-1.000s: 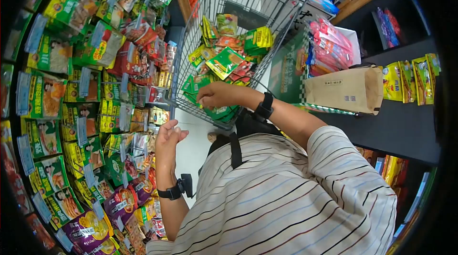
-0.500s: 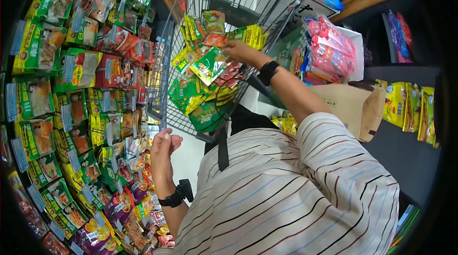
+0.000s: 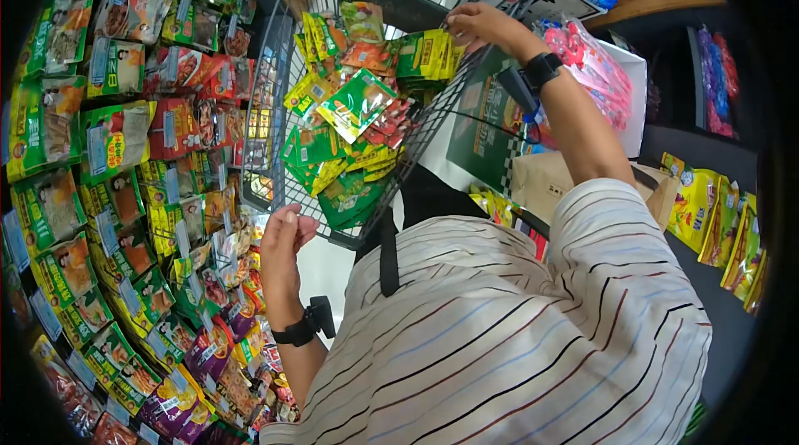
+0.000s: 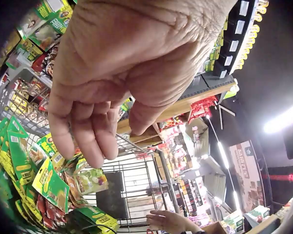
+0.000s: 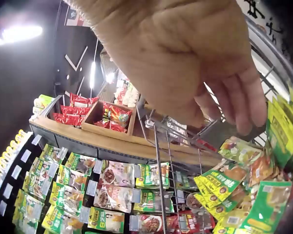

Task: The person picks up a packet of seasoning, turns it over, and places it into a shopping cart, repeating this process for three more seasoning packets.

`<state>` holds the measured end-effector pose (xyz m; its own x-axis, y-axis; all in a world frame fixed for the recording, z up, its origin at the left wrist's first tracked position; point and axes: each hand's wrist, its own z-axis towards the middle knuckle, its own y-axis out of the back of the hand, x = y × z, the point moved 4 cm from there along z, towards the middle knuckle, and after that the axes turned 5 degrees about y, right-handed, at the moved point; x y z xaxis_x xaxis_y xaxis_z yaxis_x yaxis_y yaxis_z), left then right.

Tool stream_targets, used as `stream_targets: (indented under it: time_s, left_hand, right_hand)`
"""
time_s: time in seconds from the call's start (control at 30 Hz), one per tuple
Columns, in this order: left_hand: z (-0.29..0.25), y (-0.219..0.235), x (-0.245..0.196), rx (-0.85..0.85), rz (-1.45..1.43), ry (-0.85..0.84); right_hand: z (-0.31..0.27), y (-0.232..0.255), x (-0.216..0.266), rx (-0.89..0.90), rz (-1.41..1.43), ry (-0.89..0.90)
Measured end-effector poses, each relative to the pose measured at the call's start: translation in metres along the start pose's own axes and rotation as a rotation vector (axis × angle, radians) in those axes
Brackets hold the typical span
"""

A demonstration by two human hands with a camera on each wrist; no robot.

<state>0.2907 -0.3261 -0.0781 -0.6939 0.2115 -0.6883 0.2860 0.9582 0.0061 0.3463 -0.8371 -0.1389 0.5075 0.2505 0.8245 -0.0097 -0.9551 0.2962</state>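
Observation:
My right hand [image 3: 495,30] is over the right side of a wire shopping cart [image 3: 280,137], its fingers loosely bent and nothing held. Close by its fingertips is a stack of green-and-yellow food packets [image 3: 424,55] in the cart. A green, white and yellow packet [image 3: 358,105] lies on top of the pile, with dark green packets [image 3: 349,199] at the near end. Outside the cart's near left corner, my left hand [image 3: 283,255] hangs loosely curled. Its palm [image 4: 132,53] is bare in the left wrist view.
Hanging packets [image 3: 116,141] fill the shelf rack along the left. To the right stand a white box of pink packages [image 3: 595,83], a brown paper bag [image 3: 537,183] and yellow bags [image 3: 699,203] on a dark shelf. A wooden shelf edge [image 3: 666,4] runs at the upper right.
My right hand has moved from over the near end of the cart, forward and right across the packets, to its right side. The left hand stays nearly in place.

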Motion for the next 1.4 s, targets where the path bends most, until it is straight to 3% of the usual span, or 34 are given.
stream_targets:
  time_s: [0.2, 0.43, 0.53, 0.8, 1.03, 1.13, 1.23, 1.33, 1.4]
  left_hand:
    - [0.004, -0.012, 0.000, 0.000, -0.010, 0.023]
    - [0.009, -0.015, 0.012, -0.044, -0.073, 0.052]
    - [0.011, -0.017, 0.019, -0.048, -0.090, 0.076]
    - [0.014, -0.023, 0.029, -0.059, -0.103, 0.117]
    - [0.010, -0.026, 0.029, -0.095, -0.101, 0.140]
    - [0.007, -0.027, 0.029, -0.144, -0.054, 0.177]
    - [0.009, -0.025, 0.037, -0.175, -0.081, 0.205]
    - [0.013, -0.026, 0.040, -0.171, -0.124, 0.228]
    - [0.016, -0.028, 0.041, -0.161, -0.117, 0.230]
  right_hand:
    - [0.019, -0.005, -0.014, 0.054, -0.032, 0.011]
    - [0.042, -0.033, -0.033, 0.188, -0.111, -0.098]
    - [0.054, -0.040, -0.043, 0.158, -0.149, -0.136]
    - [0.119, -0.092, -0.055, 0.248, -0.069, -0.203]
    - [0.168, -0.152, -0.115, 0.612, -1.077, 0.315]
    - [0.161, -0.165, -0.132, 0.335, -0.400, -0.339]
    - [0.174, -0.193, -0.171, 0.415, -0.521, -0.336]
    - [0.181, -0.220, -0.195, 0.501, -0.803, -0.115]
    - [0.185, -0.232, -0.212, 0.512, -0.680, -0.211]
